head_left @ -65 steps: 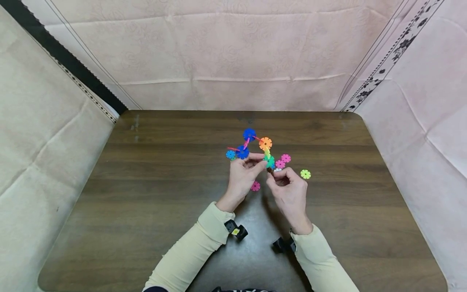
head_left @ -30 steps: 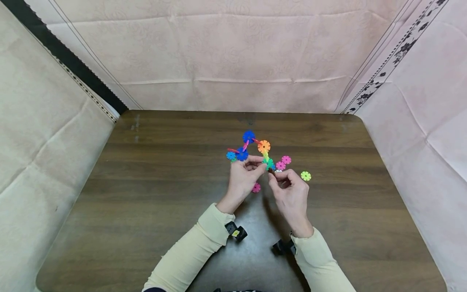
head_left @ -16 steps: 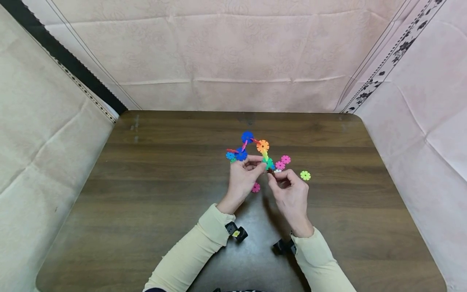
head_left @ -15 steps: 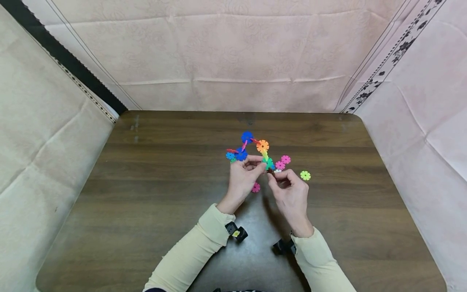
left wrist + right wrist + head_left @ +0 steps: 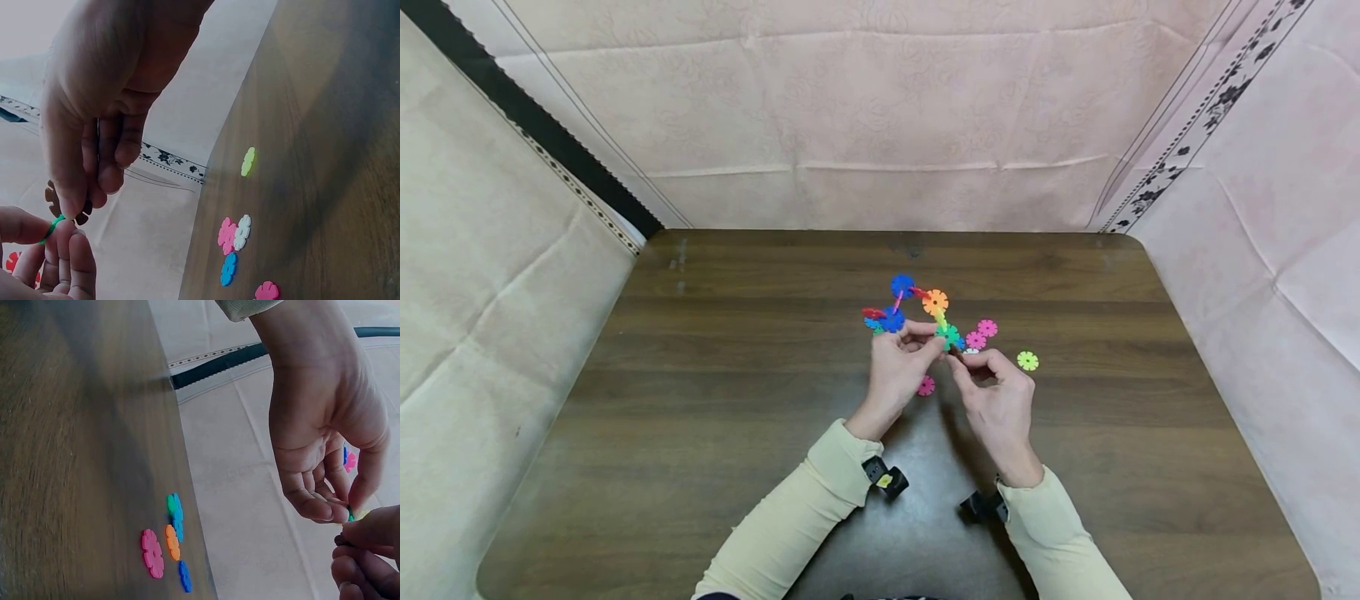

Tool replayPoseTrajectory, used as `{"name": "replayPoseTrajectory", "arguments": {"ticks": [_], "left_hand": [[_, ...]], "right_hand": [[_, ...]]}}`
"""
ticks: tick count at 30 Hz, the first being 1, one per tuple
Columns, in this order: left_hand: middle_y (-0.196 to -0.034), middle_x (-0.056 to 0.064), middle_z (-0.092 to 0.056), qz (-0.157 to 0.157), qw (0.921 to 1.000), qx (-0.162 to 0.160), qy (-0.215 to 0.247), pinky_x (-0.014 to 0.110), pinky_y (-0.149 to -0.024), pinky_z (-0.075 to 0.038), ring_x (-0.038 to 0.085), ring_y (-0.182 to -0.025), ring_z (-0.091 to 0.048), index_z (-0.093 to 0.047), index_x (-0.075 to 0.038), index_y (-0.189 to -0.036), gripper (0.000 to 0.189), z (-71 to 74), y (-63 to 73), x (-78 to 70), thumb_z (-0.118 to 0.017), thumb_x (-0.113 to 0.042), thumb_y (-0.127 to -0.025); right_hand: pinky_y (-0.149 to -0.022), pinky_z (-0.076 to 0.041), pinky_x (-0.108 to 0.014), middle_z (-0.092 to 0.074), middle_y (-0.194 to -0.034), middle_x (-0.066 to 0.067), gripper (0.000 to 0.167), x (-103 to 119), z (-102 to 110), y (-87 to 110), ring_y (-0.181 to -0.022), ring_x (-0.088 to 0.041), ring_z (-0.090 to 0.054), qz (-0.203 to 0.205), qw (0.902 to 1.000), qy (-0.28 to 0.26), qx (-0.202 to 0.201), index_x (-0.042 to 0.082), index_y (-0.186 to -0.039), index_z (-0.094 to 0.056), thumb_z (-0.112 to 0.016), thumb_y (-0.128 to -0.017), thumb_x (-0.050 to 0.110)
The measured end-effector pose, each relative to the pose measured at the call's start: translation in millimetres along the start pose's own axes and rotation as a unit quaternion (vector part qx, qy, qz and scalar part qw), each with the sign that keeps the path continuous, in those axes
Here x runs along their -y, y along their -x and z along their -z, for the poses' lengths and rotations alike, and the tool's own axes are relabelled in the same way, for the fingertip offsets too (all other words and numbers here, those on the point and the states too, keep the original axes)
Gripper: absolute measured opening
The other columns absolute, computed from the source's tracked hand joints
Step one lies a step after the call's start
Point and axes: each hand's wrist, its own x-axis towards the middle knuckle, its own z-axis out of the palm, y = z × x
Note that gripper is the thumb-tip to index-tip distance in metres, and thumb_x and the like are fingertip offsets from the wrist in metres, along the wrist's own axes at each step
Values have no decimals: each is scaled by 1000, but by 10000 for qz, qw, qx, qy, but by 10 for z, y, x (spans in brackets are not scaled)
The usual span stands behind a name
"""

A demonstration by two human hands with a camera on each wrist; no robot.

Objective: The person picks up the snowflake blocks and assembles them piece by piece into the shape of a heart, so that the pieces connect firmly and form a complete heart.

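Observation:
My left hand (image 5: 897, 371) pinches a green snowflake disc (image 5: 948, 336) between thumb and fingers. From it runs a chain of joined discs: yellow-green (image 5: 941, 318), orange (image 5: 935, 301), red (image 5: 919, 292), blue (image 5: 902, 286), pink (image 5: 898, 301), and a second blue disc (image 5: 892, 319). A red disc (image 5: 873, 313) shows at the far left. My right hand (image 5: 1000, 404) pinches a brown snowflake disc (image 5: 52, 199) at the green one's near edge. In the right wrist view the brown disc is mostly hidden by fingertips. Whether brown and green are locked together I cannot tell.
Loose discs lie on the wooden table (image 5: 700, 400): a yellow-green one (image 5: 1027, 360) to the right, pink ones (image 5: 987, 327) and a white one (image 5: 242, 232) beyond my right hand, a pink one (image 5: 927, 385) between my wrists. A blue one (image 5: 872, 323) lies left.
The chain's far end has swung slightly left and toward me, and its red disc now shows more of its face. Both hands have kept nearly the same place and grip.

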Motion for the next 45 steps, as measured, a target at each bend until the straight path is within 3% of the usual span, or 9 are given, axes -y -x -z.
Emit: {"name": "replayPoseTrajectory", "arguments": {"ticks": [7,12,18,23,26,30,38,41,45], "left_hand": [[-88,16,-71,-17,9996,-44,267,37,-67,-59,20,-68,-66,-70,6,-97,15,-7,7,-3,-72,3,-83],[-87,15,-70,-124,9997,-152,175,28,-63,-58,22,-68,-66,-70,6,-96,15,-28,30,-1,-73,3,-82],[-89,16,-70,-111,9998,40,163,35,-67,-59,17,-68,-66,-70,6,-99,16,-20,24,15,-73,1,-84],[-89,14,-69,109,9995,251,171,47,-74,-58,18,-72,-66,-68,5,-101,17,0,4,23,-71,-1,-86],[-89,13,-68,213,9992,327,113,50,-77,-56,29,-78,-67,-68,3,-103,17,9,-6,32,-71,-2,-87],[-94,10,-69,227,9990,374,16,52,-81,-54,42,-89,-64,-68,0,-104,17,25,-12,39,-70,-4,-88],[-105,14,-68,274,9948,968,178,44,-86,-55,22,-93,-67,-62,-1,-114,30,27,9,45,-73,-7,-87],[-107,16,-68,185,9927,1178,186,41,-84,-55,23,-93,-67,-59,-2,-118,38,32,21,41,-75,-5,-85],[-106,15,-68,61,9939,1100,-78,30,-83,-55,23,-95,-65,-58,-2,-120,41,42,4,53,-76,-3,-83]], "right_hand": [[-61,-52,-17,-73,-83,-4,14,-12,2,-7,-66,-13,-64,264,9996,-25,-77,5,-85,-73,-83,-75,5],[-61,-53,-17,-73,-82,-4,14,-4,17,-12,-66,-13,-64,271,9996,-23,-84,5,-85,-74,-84,-74,3],[-61,-53,-18,-73,-82,-4,14,9,32,-14,-65,-14,-64,191,9998,-89,-44,5,-85,-74,-84,-75,7],[-65,-57,-31,-73,-87,-1,18,-10,69,-32,-71,-13,-64,-35,9986,92,516,7,-91,-73,-83,-78,13],[-70,-57,-38,-71,-92,1,21,-29,122,-56,-78,-13,-64,-186,9944,41,1040,9,-99,-73,-81,-81,16],[-71,-57,-35,-70,-95,2,22,-59,193,-82,-82,-14,-65,-339,9882,-167,1484,11,-104,-73,-78,-84,18],[-67,-53,-22,-71,-91,-9,21,93,256,-111,-76,-22,-63,-330,9887,-240,1444,2,-101,-72,-77,-81,1],[-67,-53,-23,-70,-91,-3,22,-77,233,-92,-77,-17,-63,-203,9899,-210,1390,9,-101,-73,-79,-80,7],[-71,-55,-29,-69,-95,0,26,-152,277,-137,-81,-13,-63,-355,9856,-24,1652,13,-104,-73,-81,-80,19]]}}
